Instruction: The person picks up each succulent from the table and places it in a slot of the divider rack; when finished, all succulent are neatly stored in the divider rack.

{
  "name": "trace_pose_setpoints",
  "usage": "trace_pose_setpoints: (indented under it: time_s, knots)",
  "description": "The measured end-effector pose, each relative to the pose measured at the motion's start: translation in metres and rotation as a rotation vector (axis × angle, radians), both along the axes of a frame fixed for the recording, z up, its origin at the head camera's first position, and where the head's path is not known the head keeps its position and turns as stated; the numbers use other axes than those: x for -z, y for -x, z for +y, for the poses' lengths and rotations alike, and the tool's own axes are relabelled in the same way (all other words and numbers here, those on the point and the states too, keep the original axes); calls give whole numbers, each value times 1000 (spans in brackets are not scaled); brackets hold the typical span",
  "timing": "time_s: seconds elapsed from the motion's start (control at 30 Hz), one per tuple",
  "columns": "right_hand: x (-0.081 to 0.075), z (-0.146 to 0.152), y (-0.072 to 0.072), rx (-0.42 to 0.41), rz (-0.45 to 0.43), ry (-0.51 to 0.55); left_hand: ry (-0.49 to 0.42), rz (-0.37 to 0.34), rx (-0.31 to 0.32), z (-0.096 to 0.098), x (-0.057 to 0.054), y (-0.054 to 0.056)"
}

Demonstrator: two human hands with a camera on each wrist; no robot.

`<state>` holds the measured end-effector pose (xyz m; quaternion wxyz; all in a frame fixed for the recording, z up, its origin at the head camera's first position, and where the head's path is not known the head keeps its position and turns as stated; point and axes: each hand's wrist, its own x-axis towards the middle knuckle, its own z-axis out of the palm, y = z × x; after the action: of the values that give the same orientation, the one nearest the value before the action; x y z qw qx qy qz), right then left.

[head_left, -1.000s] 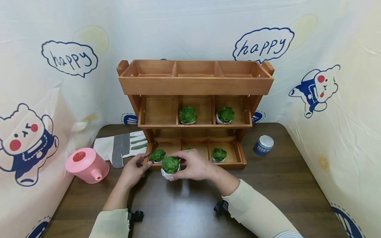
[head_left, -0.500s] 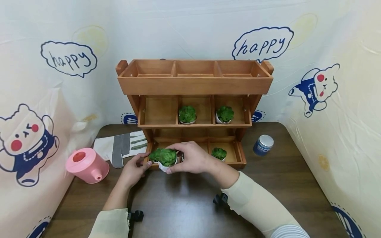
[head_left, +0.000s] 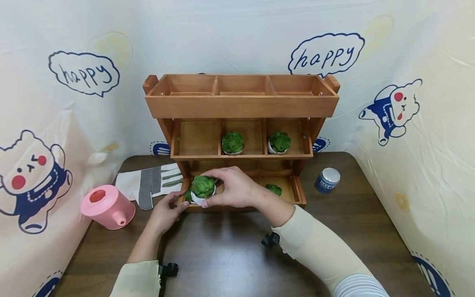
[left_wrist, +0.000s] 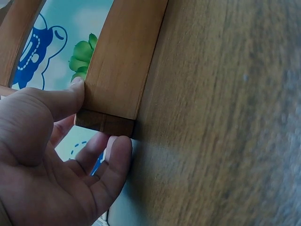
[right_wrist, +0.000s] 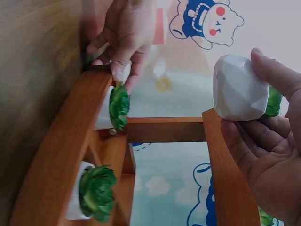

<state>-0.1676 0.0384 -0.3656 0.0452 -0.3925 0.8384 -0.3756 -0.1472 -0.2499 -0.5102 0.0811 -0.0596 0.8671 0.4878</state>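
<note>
My right hand (head_left: 233, 187) grips a potted succulent (head_left: 203, 187) by its faceted white pot (right_wrist: 240, 89), between thumb and fingers. In the head view it overlaps the left compartment of the bottom tier and partly covers a succulent sitting there. At the lower left corner of the wooden shelf (head_left: 243, 108), my left hand (head_left: 168, 213) pinches the end of the bottom tier, thumb on top and fingers below. The right wrist view shows two succulents in the bottom tier, a nearer one (right_wrist: 96, 193) and one beside my left hand (right_wrist: 120, 108).
On the middle tier stand two succulents, in the center (head_left: 232, 142) and right (head_left: 279, 142) compartments. Another succulent (head_left: 273, 189) sits bottom right. Left of the shelf lie a pink watering can (head_left: 108, 207) and work gloves (head_left: 150, 185); a blue jar (head_left: 328, 180) stands at right.
My right hand has lifted the potted succulent up and leftward, from in front of the bottom tier to over its left compartment. My left hand stays at the shelf corner.
</note>
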Motion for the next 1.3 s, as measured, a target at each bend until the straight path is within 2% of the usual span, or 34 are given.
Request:
trace_pose_setpoints:
  time_s: [0.33, 0.5, 0.73, 0.93, 1.3]
  knots:
    - [-16, -11, 12, 17, 63, 46, 11, -9, -3, -2, 2, 0]
    - [-22, -17, 14, 34, 59, 36, 19, -7, 1, -2, 1, -1]
    - [-38, -29, 22, 33, 39, 39, 19, -18, -1, -5, 1, -1]
    - [-46, -36, 32, 96, 43, 47, 21, -17, 0, -4, 1, -2]
    - [-49, -48, 46, 256, -7, 51, 12, -1, 4, -1, 1, 1]
